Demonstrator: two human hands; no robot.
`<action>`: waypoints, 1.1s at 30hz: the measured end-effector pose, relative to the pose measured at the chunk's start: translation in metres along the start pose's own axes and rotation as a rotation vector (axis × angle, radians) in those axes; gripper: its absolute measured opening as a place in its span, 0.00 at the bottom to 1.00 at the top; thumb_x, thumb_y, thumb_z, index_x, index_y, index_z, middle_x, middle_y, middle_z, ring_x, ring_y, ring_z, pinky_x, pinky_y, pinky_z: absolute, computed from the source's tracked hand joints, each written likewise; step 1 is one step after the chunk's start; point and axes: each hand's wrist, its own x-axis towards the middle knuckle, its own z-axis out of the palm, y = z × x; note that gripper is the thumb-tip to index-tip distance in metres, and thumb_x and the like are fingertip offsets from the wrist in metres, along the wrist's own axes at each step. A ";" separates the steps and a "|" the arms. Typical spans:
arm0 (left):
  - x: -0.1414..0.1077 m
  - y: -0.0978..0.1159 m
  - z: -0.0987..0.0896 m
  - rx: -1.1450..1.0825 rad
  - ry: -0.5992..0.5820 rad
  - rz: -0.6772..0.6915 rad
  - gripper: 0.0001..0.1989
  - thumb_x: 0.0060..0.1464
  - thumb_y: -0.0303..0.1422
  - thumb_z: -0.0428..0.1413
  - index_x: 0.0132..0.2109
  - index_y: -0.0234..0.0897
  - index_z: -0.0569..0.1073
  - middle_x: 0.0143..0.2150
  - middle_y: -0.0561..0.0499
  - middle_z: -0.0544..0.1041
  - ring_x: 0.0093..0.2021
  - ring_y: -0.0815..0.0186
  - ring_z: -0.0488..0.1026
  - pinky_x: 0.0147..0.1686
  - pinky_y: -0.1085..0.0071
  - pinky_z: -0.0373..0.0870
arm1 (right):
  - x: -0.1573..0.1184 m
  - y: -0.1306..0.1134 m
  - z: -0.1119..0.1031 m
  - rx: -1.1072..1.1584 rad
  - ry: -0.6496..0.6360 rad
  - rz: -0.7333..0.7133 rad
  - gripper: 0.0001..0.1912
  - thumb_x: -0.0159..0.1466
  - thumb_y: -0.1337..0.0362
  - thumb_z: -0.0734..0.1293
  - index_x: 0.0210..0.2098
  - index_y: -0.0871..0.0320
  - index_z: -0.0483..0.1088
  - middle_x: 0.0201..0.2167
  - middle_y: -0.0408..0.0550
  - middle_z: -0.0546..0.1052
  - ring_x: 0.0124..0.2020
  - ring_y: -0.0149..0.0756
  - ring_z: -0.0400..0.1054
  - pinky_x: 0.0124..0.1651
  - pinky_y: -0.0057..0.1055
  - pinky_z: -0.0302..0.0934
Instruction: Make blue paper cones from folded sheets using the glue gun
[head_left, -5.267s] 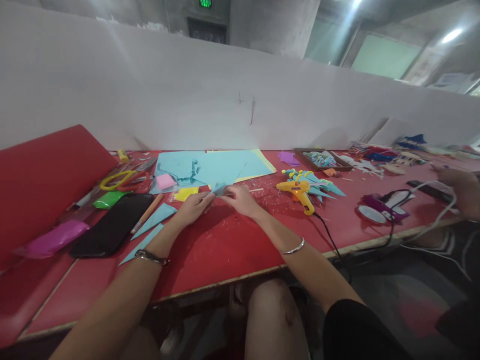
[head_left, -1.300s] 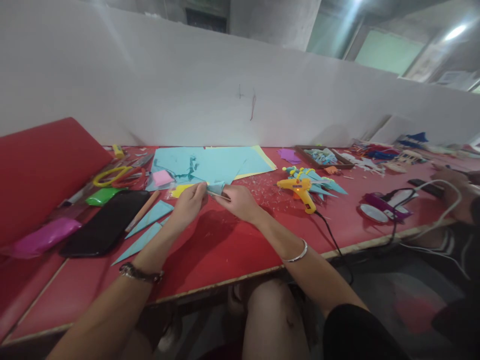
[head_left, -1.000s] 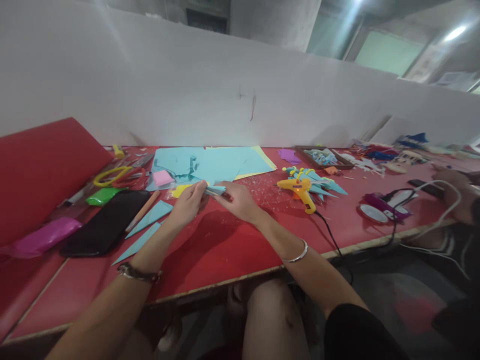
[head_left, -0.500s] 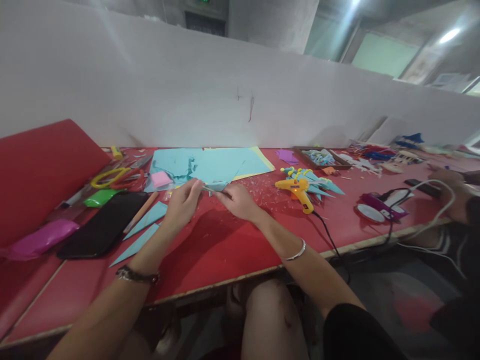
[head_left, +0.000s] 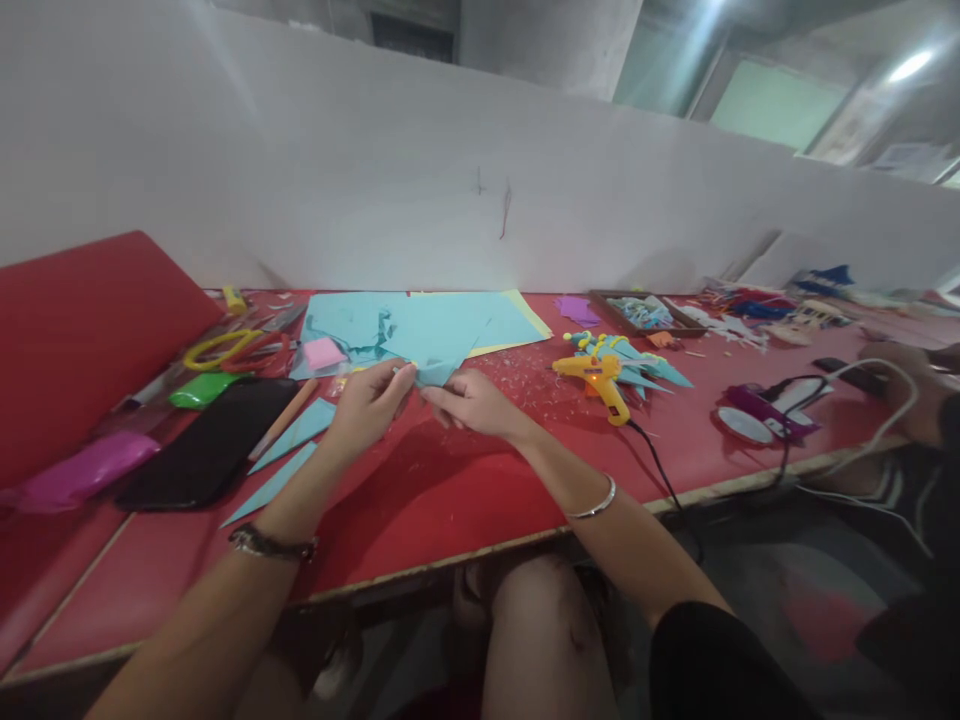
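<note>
Between my hands, above the red table [head_left: 480, 500], is a small folded piece of light blue paper [head_left: 435, 374]. My left hand [head_left: 373, 402] pinches its left end. My right hand [head_left: 474, 403] grips its right side with thumb and fingers. Behind it lie light blue paper sheets [head_left: 442, 320] with torn dark scraps on them, over a yellow sheet. Two pointed blue paper pieces [head_left: 281, 480] rest beside my left forearm. To the right a yellow glue gun [head_left: 600, 380], its light lit, lies against a spiky blue paper piece with yellow beads [head_left: 626, 358].
On the left are a black pouch [head_left: 214, 445], a pencil, yellow-handled scissors [head_left: 217, 350], and green and pink packets. A tray of scraps [head_left: 649, 313] stands at the back right. A cable runs over the table's front edge. Another person's hand [head_left: 896, 385] is at far right.
The folded paper has turned in my fingers, so more of its blue face shows. My right hand has shifted slightly and its fingers are curled more beneath it.
</note>
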 end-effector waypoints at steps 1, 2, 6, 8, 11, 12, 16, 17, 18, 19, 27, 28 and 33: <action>0.000 0.000 0.000 -0.027 0.000 -0.020 0.16 0.54 0.38 0.43 0.21 0.38 0.57 0.13 0.58 0.56 0.14 0.73 0.53 0.17 0.76 0.50 | 0.000 0.000 0.001 -0.010 0.005 -0.010 0.13 0.61 0.59 0.57 0.26 0.60 0.63 0.15 0.37 0.62 0.18 0.22 0.55 0.23 0.22 0.51; 0.001 -0.001 0.000 -0.055 0.000 -0.041 0.15 0.54 0.38 0.43 0.21 0.38 0.58 0.13 0.58 0.56 0.14 0.73 0.53 0.16 0.76 0.50 | 0.000 0.000 0.001 -0.035 0.018 -0.024 0.14 0.61 0.58 0.57 0.24 0.61 0.63 0.16 0.37 0.62 0.18 0.23 0.55 0.24 0.22 0.51; 0.003 -0.004 0.001 -0.128 -0.002 -0.092 0.15 0.54 0.37 0.43 0.22 0.38 0.59 0.12 0.59 0.56 0.13 0.74 0.52 0.15 0.76 0.50 | 0.001 0.003 0.003 -0.297 0.121 -0.085 0.17 0.60 0.56 0.58 0.23 0.62 0.65 0.18 0.40 0.63 0.22 0.25 0.55 0.26 0.24 0.49; 0.004 -0.006 0.001 -0.145 -0.008 -0.104 0.15 0.54 0.37 0.44 0.22 0.38 0.59 0.12 0.59 0.56 0.13 0.74 0.52 0.15 0.77 0.49 | 0.002 0.005 0.003 -0.477 0.151 -0.089 0.18 0.61 0.55 0.57 0.26 0.63 0.67 0.20 0.42 0.65 0.23 0.26 0.57 0.27 0.25 0.48; 0.005 -0.007 0.001 -0.190 -0.014 -0.134 0.15 0.54 0.37 0.44 0.21 0.38 0.58 0.11 0.59 0.55 0.13 0.74 0.51 0.14 0.77 0.48 | 0.003 0.006 0.003 -0.763 0.132 -0.077 0.20 0.64 0.56 0.54 0.30 0.63 0.70 0.25 0.48 0.71 0.27 0.31 0.62 0.29 0.27 0.49; 0.005 -0.006 0.001 -0.204 -0.017 -0.149 0.16 0.54 0.37 0.44 0.20 0.38 0.58 0.11 0.59 0.54 0.12 0.74 0.50 0.14 0.76 0.47 | 0.004 0.006 0.003 -0.851 0.123 -0.084 0.21 0.65 0.56 0.53 0.31 0.63 0.71 0.27 0.51 0.73 0.29 0.32 0.64 0.30 0.28 0.49; 0.005 -0.003 0.002 -0.264 -0.007 -0.227 0.19 0.54 0.38 0.44 0.17 0.39 0.56 0.09 0.58 0.53 0.11 0.74 0.50 0.14 0.75 0.46 | 0.006 0.004 0.002 -1.044 0.121 -0.153 0.21 0.66 0.57 0.50 0.43 0.61 0.70 0.34 0.53 0.75 0.34 0.35 0.66 0.32 0.29 0.50; 0.005 -0.002 0.002 -0.277 -0.004 -0.241 0.20 0.54 0.38 0.44 0.16 0.39 0.55 0.09 0.58 0.53 0.11 0.74 0.50 0.14 0.75 0.46 | 0.006 0.003 0.002 -1.050 0.131 -0.158 0.21 0.66 0.58 0.50 0.45 0.60 0.68 0.34 0.53 0.75 0.34 0.35 0.66 0.32 0.29 0.50; 0.005 -0.001 0.001 -0.286 -0.005 -0.248 0.20 0.54 0.38 0.44 0.16 0.39 0.55 0.09 0.58 0.53 0.11 0.73 0.50 0.14 0.75 0.46 | 0.005 0.003 0.003 -1.040 0.147 -0.151 0.20 0.66 0.58 0.51 0.46 0.60 0.68 0.34 0.52 0.75 0.33 0.35 0.66 0.32 0.29 0.50; 0.005 0.000 0.001 -0.285 -0.010 -0.248 0.20 0.54 0.38 0.44 0.16 0.39 0.55 0.09 0.57 0.53 0.11 0.73 0.51 0.14 0.75 0.47 | 0.005 0.002 0.003 -1.012 0.164 -0.131 0.20 0.66 0.58 0.51 0.46 0.60 0.68 0.33 0.52 0.75 0.32 0.35 0.66 0.31 0.29 0.50; 0.003 -0.004 0.000 0.001 0.032 -0.066 0.16 0.55 0.39 0.42 0.22 0.38 0.61 0.14 0.57 0.60 0.16 0.71 0.57 0.20 0.74 0.55 | 0.002 0.001 -0.010 -0.222 0.005 0.011 0.18 0.63 0.56 0.55 0.25 0.62 0.65 0.15 0.38 0.61 0.19 0.23 0.53 0.25 0.23 0.49; 0.002 -0.005 0.000 0.063 0.057 -0.005 0.13 0.54 0.39 0.43 0.26 0.38 0.63 0.16 0.57 0.61 0.17 0.71 0.58 0.20 0.75 0.55 | 0.001 0.001 -0.012 -0.122 -0.051 0.049 0.18 0.63 0.55 0.55 0.26 0.62 0.64 0.14 0.36 0.59 0.17 0.22 0.52 0.24 0.23 0.48; 0.001 -0.009 -0.003 0.339 0.047 0.216 0.12 0.53 0.40 0.44 0.32 0.37 0.66 0.20 0.56 0.65 0.20 0.71 0.61 0.23 0.75 0.56 | -0.001 0.001 -0.021 0.172 -0.258 0.149 0.15 0.63 0.55 0.56 0.29 0.61 0.63 0.12 0.34 0.57 0.15 0.21 0.47 0.19 0.21 0.42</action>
